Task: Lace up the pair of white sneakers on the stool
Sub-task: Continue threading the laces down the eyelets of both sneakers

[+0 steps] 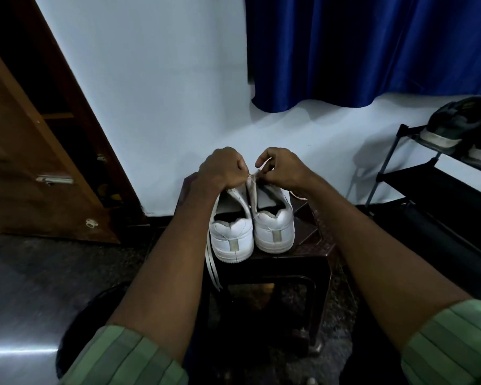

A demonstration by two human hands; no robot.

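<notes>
White leather-look low-top sneakers, a pair, stand side by side with heels toward the camera on a dark brown plastic stool (314, 245): the left sneaker (231, 234) and the right sneaker (274, 226) touch along their inner sides. They look light and fairly stiff in the heel and sole, so they should stay put under a gentle pull, though a hard tug could slide them on the smooth seat. The flat white shoelace (251, 187) is the soft, limp part; it will flop and twist, and is best taken close to its tip, where it is stiffest for threading an eyelet. Another flat white lace end (212, 269) hangs off the left sneaker's outer side past the stool's edge, and a further end (297, 196) trails to the right of the right sneaker.

Over the tongues, the left hand (221, 169) is curled tightly with knuckles up and appears to pinch the lace where it meets the other hand. The right hand (282, 169) pinches the lace between thumb and forefinger, a short length (262, 163) arching above its fingers. Which eyelet is being worked is hidden behind the hands.

Rolled green sleeves (128, 357) cover both forearms; a blue curtain (372, 51) hangs behind, and a black shoe rack (417, 176) carries dark shoes (456, 120).
</notes>
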